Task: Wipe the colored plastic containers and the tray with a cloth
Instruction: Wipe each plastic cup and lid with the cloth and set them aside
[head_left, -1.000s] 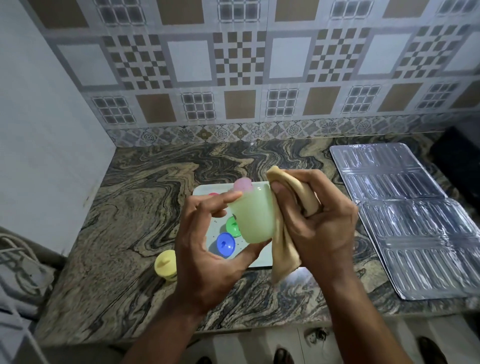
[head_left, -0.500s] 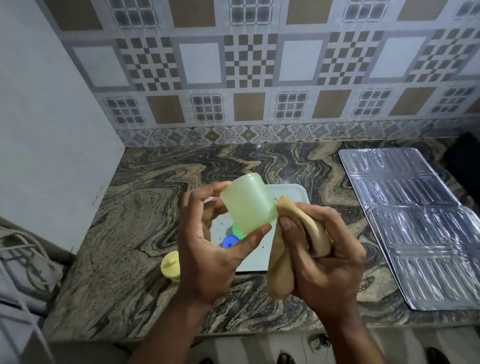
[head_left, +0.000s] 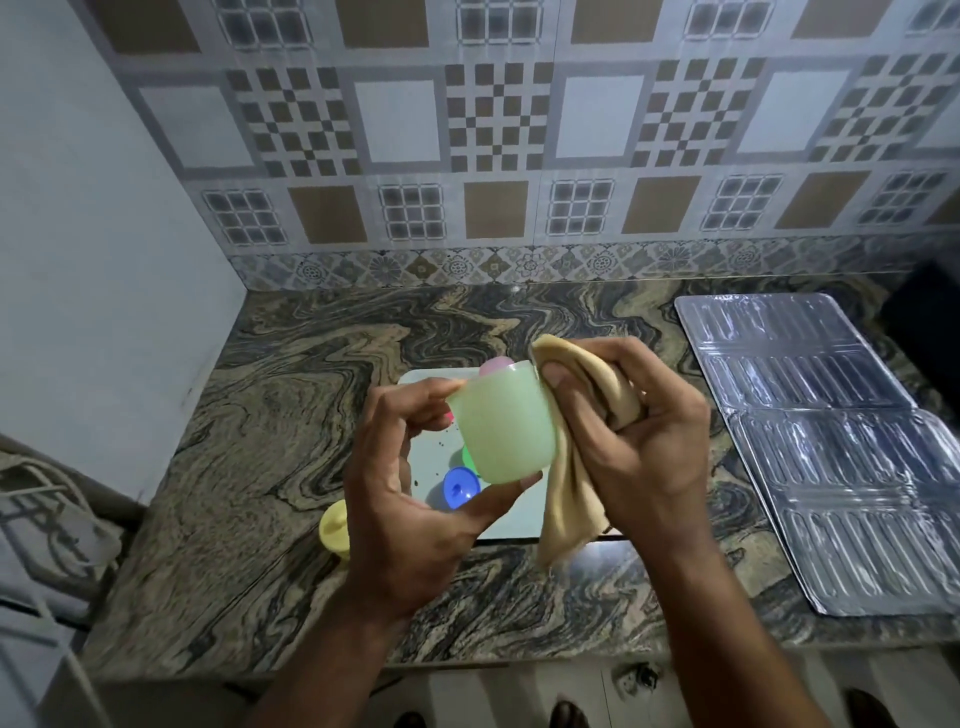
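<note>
One pale green cup (head_left: 503, 423) is being held above the tray (head_left: 511, 514) by the left hand (head_left: 410, 499), fingers curled around it. One cloth (head_left: 576, 467) is being gripped and pressed against it by the right hand (head_left: 631, 447).

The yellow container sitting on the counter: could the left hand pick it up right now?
Probably not right away. The yellow container sits just beside the left hand, with nothing in between, but that hand is holding the green cup while the right hand wipes it with the cloth.
</note>
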